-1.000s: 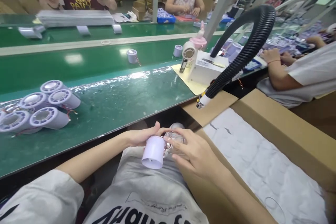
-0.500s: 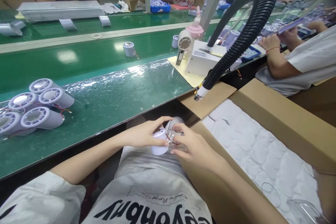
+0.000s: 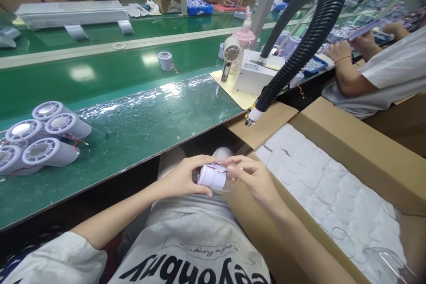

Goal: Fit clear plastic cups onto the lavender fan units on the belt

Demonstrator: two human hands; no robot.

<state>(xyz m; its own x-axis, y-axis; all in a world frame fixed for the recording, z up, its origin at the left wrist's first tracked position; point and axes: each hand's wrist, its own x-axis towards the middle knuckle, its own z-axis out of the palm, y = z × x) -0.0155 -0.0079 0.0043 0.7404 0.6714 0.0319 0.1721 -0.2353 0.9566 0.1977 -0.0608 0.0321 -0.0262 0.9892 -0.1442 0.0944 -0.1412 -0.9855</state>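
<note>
A pale purple cylinder [image 3: 212, 176] lies on its side above my lap, with thin red and dark wires along its upper side. My left hand [image 3: 186, 177] grips it from the left, thumb below and fingers above. At its right end, the fingertips of my right hand [image 3: 251, 177] are pinched together at the wires. Clear plastic shows under and to the right of the cylinder. Behind it is a rounded grey-white thing [image 3: 222, 153], partly hidden by my fingers.
Several purple cylinders with wires [image 3: 49, 151] stand on the green bench [image 3: 149, 120] at left. A black ribbed hose [image 3: 299, 49] arches over a white box [image 3: 254, 73]. An open carton [image 3: 359, 146] with white padding is at right. Other people work across and at right.
The cylinder has turned from upright to lying sideways between my hands. My right fingers have closed at its wires. On the belt, the single cylinder has shifted slightly right.
</note>
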